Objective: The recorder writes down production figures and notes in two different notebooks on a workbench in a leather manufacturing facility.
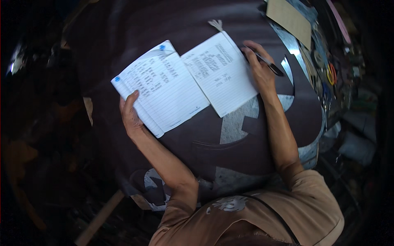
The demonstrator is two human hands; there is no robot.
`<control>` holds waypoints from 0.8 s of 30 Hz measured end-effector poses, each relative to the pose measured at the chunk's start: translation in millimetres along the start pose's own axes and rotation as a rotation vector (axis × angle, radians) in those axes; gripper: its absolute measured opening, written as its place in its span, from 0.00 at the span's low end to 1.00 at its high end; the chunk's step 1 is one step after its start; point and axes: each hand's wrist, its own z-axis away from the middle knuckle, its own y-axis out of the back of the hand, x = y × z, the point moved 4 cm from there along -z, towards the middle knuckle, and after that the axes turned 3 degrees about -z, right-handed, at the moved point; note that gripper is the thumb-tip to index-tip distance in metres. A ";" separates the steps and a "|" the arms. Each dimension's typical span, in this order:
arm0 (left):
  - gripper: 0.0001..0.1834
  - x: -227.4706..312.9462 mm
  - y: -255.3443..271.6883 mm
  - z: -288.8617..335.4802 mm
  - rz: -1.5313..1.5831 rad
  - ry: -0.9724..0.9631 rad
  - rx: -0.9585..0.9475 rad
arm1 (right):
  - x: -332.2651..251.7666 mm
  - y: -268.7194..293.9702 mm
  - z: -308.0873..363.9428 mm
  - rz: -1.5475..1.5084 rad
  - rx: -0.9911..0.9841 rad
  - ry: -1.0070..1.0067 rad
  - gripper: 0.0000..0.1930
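An open notebook (174, 106) with lined white pages lies tilted across dark brown sheet material (135, 20). Handwriting covers the upper part of both pages, and part of the right page is shaded or scribbled over. At the notebook's left edge, my left hand (130, 112) grips the page stack, thumb on top and fingers underneath. My right hand (260, 67) rests beside the right page's outer edge, its fingers closed around a black pen (269, 64). A pale tassel-like tuft (216, 25) sticks out past the notebook's top.
Cut-out gaps in the brown sheet show a grey speckled surface (240, 119) below. A tan board (289, 22) lies at the far right, near scissors-like orange and yellow loops (331, 74) and other clutter. A wooden bar (99, 219) slants at the lower left.
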 end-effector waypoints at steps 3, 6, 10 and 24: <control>0.27 -3.8 -2.3 -1.1 -0.020 0.042 0.045 | -3.6 10.3 0.2 -0.054 -0.002 -0.048 0.14; 0.29 -9.5 -9.3 -8.2 -0.001 0.053 0.037 | -3.7 6.3 -2.5 -0.081 0.016 -0.063 0.15; 0.30 2.5 -11.0 -0.3 -0.006 0.054 0.091 | -0.3 1.0 -3.3 -0.031 -0.006 -0.030 0.13; 0.25 -2.2 -13.7 -5.3 -0.036 0.061 0.103 | -1.0 7.3 0.1 0.006 0.020 -0.050 0.16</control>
